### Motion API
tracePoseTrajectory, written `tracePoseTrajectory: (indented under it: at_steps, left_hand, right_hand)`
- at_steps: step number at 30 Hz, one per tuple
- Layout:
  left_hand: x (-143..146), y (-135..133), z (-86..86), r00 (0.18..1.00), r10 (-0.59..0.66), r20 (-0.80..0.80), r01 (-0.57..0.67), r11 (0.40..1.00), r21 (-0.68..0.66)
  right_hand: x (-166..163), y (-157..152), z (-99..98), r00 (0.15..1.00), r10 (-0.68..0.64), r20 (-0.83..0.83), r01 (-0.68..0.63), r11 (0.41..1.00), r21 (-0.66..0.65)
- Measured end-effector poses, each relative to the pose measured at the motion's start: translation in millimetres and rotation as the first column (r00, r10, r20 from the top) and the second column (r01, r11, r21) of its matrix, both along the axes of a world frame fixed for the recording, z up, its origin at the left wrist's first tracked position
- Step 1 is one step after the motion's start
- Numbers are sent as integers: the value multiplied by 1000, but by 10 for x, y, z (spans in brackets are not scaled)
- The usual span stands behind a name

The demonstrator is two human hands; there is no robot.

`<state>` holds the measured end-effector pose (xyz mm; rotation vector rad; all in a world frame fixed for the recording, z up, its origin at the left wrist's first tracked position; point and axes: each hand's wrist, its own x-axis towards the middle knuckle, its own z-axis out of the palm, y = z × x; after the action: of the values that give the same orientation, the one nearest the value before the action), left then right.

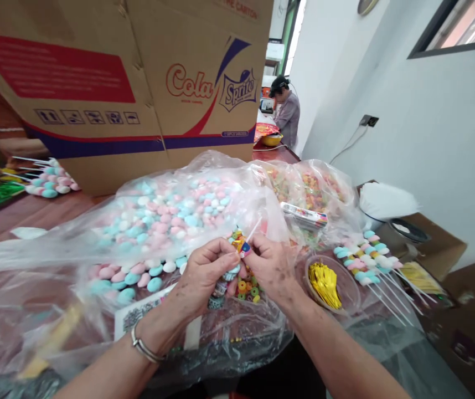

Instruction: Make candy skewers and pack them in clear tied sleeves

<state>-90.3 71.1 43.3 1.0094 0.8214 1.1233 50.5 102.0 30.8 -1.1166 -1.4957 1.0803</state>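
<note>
Both hands meet at mid-frame above the counter [34, 213]. Left hand [204, 277] is pinched, thumb and forefinger closed on a candy skewer [237, 244]; right hand [273, 266] is closed on the same skewer from the other side, its thin white stick [254, 227] poking up and away between them.

Handling, judged: the skewer looks very light. The stick is thin and probably bends or snaps under side load. The threaded sweets look soft, likely squashy and a bit tacky, so a fingertip pinch on the bare stick or just beside the pieces seems the better hold.

Counts:
- Skewers in hand: one.
- Bag of pink, white and blue marshmallows [171, 216], directly beyond the hands: one bag, pieces too many to count.
- Bag of coloured ring sweets [312, 188], beyond the right hand: one.
- Bowl of gold twist ties [324, 285], just right of the right hand: one bowl, ties uncountable.
- Finished marshmallow skewers [370, 260], further right: one pile, roughly half a dozen sticks, exact number unclear.
- A second pile [50, 180] far left, beside one cardboard carton [138, 83].
- One other person [287, 113], well beyond.
</note>
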Motion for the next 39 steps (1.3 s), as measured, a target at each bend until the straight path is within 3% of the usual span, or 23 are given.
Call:
tracePoseTrajectory:
  at_steps: [4, 8, 16, 19, 21, 23, 26, 28, 32, 34, 35, 37, 39]
  left_hand:
    - [-63, -21, -35, 999, 7, -32, -7, 1000, -15]
    - [-59, -2, -52, 997, 49, -53, -51, 998, -26]
    - [-58, 53, -92, 983, 168, -70, -171, 985, -27]
    - [-78, 66, -116, 969, 205, -139, -205, 979, 17]
    - [-114, 100, -118, 953, 210, -217, -209, 978, 29]
    - [-164, 157, -100, 946, 96, -309, -108, 994, -22]
    - [-242, 250, -47, 888, -245, -389, 186, 965, -183]
    - [-279, 295, -5, 797, -448, -405, 374, 893, -251]
    - [-303, 339, 95, 650, -658, -380, 573, 753, -324]
    - [-297, 356, 161, 609, -690, -391, 601, 723, -341]
    - [-288, 365, 194, 580, -668, -466, 597, 738, -315]
    - [-256, 376, 251, 505, -496, -706, 551, 815, -179]
    - [-197, 365, 275, 434, -206, -877, 466, 884, 23]
  right_hand:
    - [-52, 83, -105, 995, -38, -95, 31, 997, -69]
    - [-46, 81, -144, 992, 78, -103, -84, 995, -62]
    - [-16, -21, -113, 984, 175, 32, -177, 982, 65]
    - [-18, -66, -99, 973, 93, 212, -144, 961, 238]
    - [8, -86, -88, 903, -83, 421, -145, 865, 481]
    - [66, -82, -63, 775, -257, 578, -293, 664, 688]
    - [183, -35, 32, 648, -266, 714, -599, 401, 693]
    - [246, 1, 137, 604, -164, 780, -718, 313, 622]
    - [299, 28, 349, 515, 2, 857, -830, 254, 497]
    - [301, 9, 391, 489, -13, 872, -844, 243, 477]
    - [296, -8, 384, 489, -45, 871, -840, 245, 484]
    - [270, -45, 318, 485, -141, 863, -815, 286, 504]
    - [222, -62, 204, 474, -279, 835, -744, 380, 549]
